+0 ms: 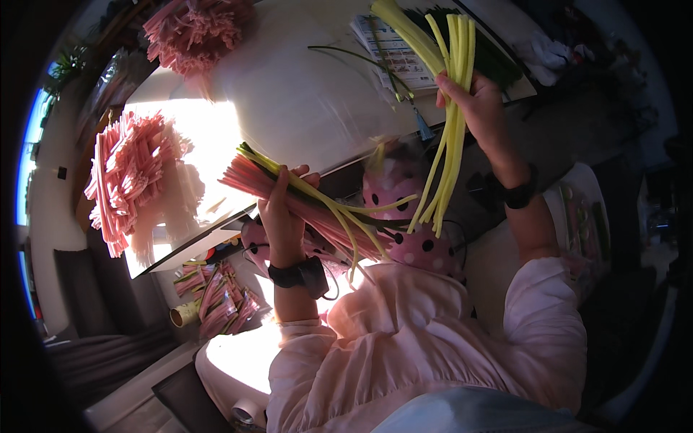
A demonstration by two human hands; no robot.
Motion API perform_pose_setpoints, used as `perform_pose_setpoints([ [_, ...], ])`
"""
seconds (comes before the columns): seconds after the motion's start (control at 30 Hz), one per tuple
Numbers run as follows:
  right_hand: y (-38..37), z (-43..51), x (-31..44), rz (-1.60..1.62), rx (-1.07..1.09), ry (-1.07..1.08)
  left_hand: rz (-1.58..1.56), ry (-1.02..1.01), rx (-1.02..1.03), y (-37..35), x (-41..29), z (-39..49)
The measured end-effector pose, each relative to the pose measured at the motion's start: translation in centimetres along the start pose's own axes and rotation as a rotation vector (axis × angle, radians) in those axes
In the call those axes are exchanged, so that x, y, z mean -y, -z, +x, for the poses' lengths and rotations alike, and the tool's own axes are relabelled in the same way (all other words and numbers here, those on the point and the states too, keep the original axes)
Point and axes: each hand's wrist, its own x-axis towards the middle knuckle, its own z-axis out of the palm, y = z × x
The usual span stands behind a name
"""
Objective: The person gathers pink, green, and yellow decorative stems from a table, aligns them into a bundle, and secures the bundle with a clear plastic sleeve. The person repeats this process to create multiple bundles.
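My left hand (284,214) is closed around a bundle of pink fuzzy stems (252,176), which look like pipe cleaners, with dark green and a few yellow-green ones along it. The bundle slants down to the right over my lap. My right hand (468,94), raised at the table's right side, grips several yellow-green fuzzy stems (449,168) that hang below it. Another thick yellow-green bunch (409,35) reaches from the upper left to my right fingers; whether it is held too, I cannot tell.
Pink stem piles (130,173) (197,35) lie on the white table (292,92). Printed sheets (400,62), dark green stems (498,59) and a blue tassel (424,125) are at its right. Wrapped pink bundles (224,300) and a cardboard tube (184,315) lie lower left. A white container (598,200) stands right.
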Motion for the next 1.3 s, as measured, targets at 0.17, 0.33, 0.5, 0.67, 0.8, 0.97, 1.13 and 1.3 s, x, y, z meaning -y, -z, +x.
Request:
perform_pose_setpoints([
  [0.17, 0.3, 16.1, -1.6, -0.475, 0.297, 0.444, -0.019, 0.06, 0.007, 1.0, -1.2, 1.0],
  [0.33, -6.4, 14.8, -2.3, -0.986, -0.109, 0.775, -0.079, 0.072, 0.043, 0.6, -0.8, 0.8],
  [0.5, -13.3, -4.5, -2.5, -0.173, 0.887, -0.137, -0.128, 0.073, -0.018, 0.8, -0.9, 0.2],
  [0.67, -16.8, -11.1, -2.4, 0.066, 1.118, -0.675, -0.14, 0.02, 0.033, 2.8, -1.0, -2.0],
  [0.8, -18.5, -11.7, -1.8, 0.007, 1.311, -0.395, -0.153, -0.086, 0.073, 6.7, -2.3, -3.9],
  [0.97, -20.1, -4.5, -2.1, -0.04, 0.897, 0.003, -0.072, -0.102, -0.165, 11.7, -5.6, -4.4],
  [1.13, -12.1, 1.0, -5.4, -0.572, 0.533, 0.328, -0.083, 0.014, 0.007, 11.7, -5.0, -3.7],
  [1.3, -2.1, -2.6, -12.4, -0.686, 0.109, -0.031, 0.093, 0.219, 0.07, 7.7, -1.5, -1.8],
])
